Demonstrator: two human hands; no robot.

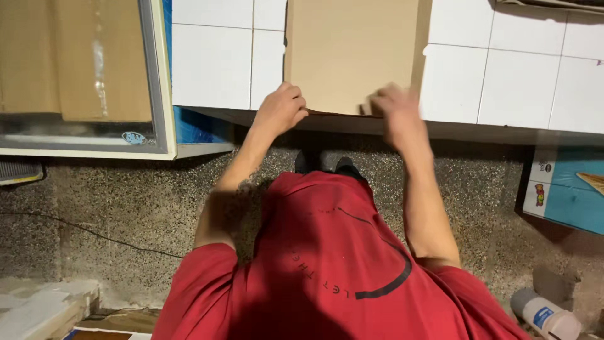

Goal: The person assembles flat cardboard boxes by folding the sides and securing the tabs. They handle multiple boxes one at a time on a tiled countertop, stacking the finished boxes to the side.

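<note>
Flat cardboard sheet (pixel 349 53) lies on the white tiled worktop (pixel 214 63), overhanging its near edge. Left hand (pixel 280 110) and right hand (pixel 395 112) grip that edge. Likely light, stiff, creasable; best held edgewise.

Bare white tiled desk (pixel 214 63) lies open left of the cardboard (pixel 349 50), and more to its right. A glass-fronted cabinet (pixel 157 82) closes off the far left. Below the desk edge the speckled floor (pixel 126 201) is open; a blue box (pixel 566 189) and a white bottle (pixel 544 315) crowd the right.
</note>
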